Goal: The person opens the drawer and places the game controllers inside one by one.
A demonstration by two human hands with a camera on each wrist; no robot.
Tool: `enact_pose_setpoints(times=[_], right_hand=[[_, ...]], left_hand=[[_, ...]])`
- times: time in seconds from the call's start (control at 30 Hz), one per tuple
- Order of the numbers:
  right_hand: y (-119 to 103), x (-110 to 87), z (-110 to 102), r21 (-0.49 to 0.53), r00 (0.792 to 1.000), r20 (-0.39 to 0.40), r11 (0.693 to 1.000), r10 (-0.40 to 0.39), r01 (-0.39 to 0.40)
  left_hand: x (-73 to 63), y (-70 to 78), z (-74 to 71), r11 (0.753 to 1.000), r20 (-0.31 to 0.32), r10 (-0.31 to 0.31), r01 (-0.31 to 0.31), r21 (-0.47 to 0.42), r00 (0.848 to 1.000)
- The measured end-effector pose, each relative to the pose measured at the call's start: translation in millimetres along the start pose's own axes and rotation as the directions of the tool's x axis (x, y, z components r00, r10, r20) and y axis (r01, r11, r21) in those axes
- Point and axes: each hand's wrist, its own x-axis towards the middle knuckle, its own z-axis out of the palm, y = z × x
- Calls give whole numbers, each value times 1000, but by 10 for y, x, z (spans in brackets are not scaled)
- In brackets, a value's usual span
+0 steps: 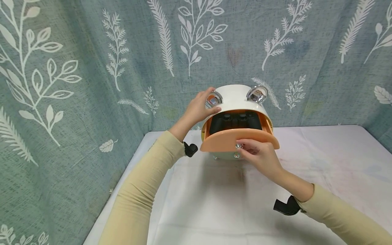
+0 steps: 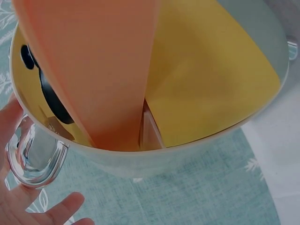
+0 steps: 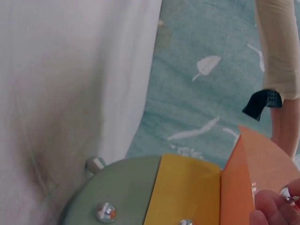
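Note:
A rounded small drawer cabinet with a white shell (image 1: pixel 232 97) stands on the table, two chrome rings on its top. My left hand (image 1: pixel 197 107) holds it at the left chrome ring (image 2: pixel 37 152), thumb and index finger on either side; the other fingertips stick out free. My right hand (image 1: pixel 260 156) pinches the small chrome knob (image 1: pixel 239 146) of the orange drawer (image 1: pixel 220 140), which stands pulled out. In that drawer lies a black game controller (image 1: pixel 235 120), partly hidden by the drawer front. Below are a yellow drawer (image 2: pixel 211 79) and a green drawer (image 3: pixel 126 187), both closed.
The right chrome ring (image 1: pixel 257 94) is untouched. A white cloth covers the table (image 1: pixel 196 204). A green leaf-patterned curtain (image 1: pixel 128 51) hangs close behind the cabinet and along the left side. Each wrist carries a black camera mount (image 1: pixel 287 205).

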Motion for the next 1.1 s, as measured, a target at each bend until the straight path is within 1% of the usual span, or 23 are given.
enact_pose_setpoints(times=[0.17,0.3,0.43,0.57,0.67,0.87,1.1], right_hand=[[51,87,-5,17,998,11,998,57,-57],[81,171,3,14,996,18,996,85,-85],[-19,258,-6,-4,993,20,993,114,-114],[85,307,4,-9,991,21,991,134,-134],[268,333,37,-12,991,11,991,134,-134],[333,406,68,-27,988,-14,988,151,-152],[363,467,78,4,981,-3,981,195,-195]], left_hand=[[3,2,-3,1000,-1,-2,2,1,1000],[5,2,-3,1000,-2,-7,7,-2,1000],[2,3,3,1000,-6,-12,12,-5,1000],[-3,4,5,1000,-10,-10,10,-3,1000],[-2,3,1,1000,-8,-10,10,4,1000],[9,4,6,1000,-5,-19,19,0,1000],[-8,20,-6,1000,-8,-21,21,0,1000]])
